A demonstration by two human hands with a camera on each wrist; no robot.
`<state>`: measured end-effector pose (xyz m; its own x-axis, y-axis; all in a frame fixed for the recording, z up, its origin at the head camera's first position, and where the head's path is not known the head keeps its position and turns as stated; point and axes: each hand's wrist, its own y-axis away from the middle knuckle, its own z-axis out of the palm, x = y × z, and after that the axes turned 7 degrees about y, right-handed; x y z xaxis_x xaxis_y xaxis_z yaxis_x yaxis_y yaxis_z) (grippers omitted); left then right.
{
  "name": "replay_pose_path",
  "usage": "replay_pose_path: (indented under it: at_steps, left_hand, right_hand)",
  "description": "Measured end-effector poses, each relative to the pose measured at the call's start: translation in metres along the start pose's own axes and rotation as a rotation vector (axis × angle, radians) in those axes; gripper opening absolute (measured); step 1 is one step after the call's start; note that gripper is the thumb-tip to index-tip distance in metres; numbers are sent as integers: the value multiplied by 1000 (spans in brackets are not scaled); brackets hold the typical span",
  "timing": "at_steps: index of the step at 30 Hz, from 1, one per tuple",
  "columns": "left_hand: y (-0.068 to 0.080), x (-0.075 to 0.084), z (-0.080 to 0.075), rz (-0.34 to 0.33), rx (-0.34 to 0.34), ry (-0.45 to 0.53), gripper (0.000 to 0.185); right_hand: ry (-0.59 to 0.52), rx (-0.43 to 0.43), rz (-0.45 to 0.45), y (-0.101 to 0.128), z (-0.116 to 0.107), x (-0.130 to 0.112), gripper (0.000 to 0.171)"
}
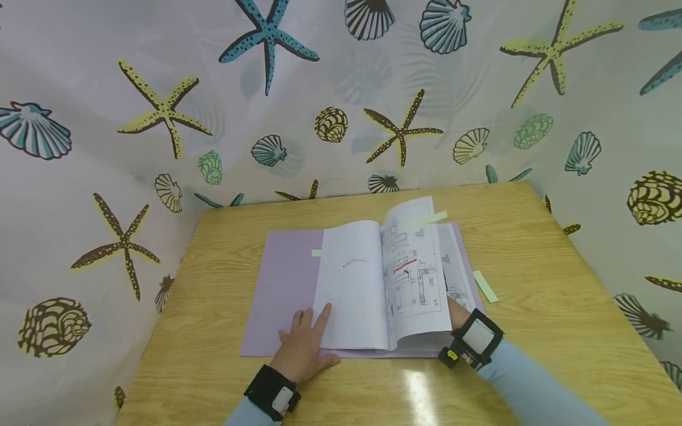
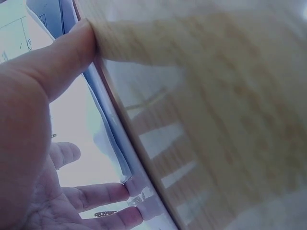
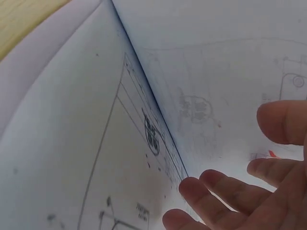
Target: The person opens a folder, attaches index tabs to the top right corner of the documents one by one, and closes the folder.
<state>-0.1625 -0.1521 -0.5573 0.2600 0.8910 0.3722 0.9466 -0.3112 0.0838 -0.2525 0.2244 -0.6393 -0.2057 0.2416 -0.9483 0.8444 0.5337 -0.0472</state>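
A purple-covered folder (image 1: 285, 284) lies spread on the table with bound paper sheets in it. My left hand (image 1: 302, 346) rests with its fingers spread over the lower left corner of the blank left page (image 1: 354, 302), its thumb near the folder's bottom edge. On the right, a page of line drawings with red marks (image 1: 415, 284) stands raised and curved. My right hand (image 1: 458, 313) is under that page, mostly hidden from the head view. In the right wrist view its loosely bent fingers (image 3: 235, 189) are apart between the raised sheet and the drawing sheet (image 3: 72, 139) below.
A pale green sticky strip (image 1: 430, 219) sticks out from the raised page, and another tab (image 1: 317, 252) shows at the left page's edge. A loose pale strip (image 1: 485, 286) lies right of the folder on the wooden table (image 1: 549, 296). A shell-patterned curtain (image 1: 330, 71) surrounds the table's back and sides.
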Motion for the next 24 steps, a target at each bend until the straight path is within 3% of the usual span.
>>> replay_pose_path:
  at_steps: [1,3,6,10,16,24]
  left_hand:
    - [0,0,0,-2,0,2,109]
    - [-1,0,0,-5,1,3,109]
    - [-1,0,2,-10,3,1,109]
    - [-1,-1,3,-11,7,-1,110]
    - [-1,1,1,-39,3,12,114]
    - [3,-7,4,10,85,113,115]
  right_hand:
    - [79,20,42,1,9,-47,59]
    - [252,33,103,0,24,-118,66]
    - [409,35,159,-11,37,-148,58]
    - [504,0,85,-25,47,-148,54]
    - [573,-69,39,-36,50,-139,69]
    - [678,-64,-8,-37,57,-133,70]
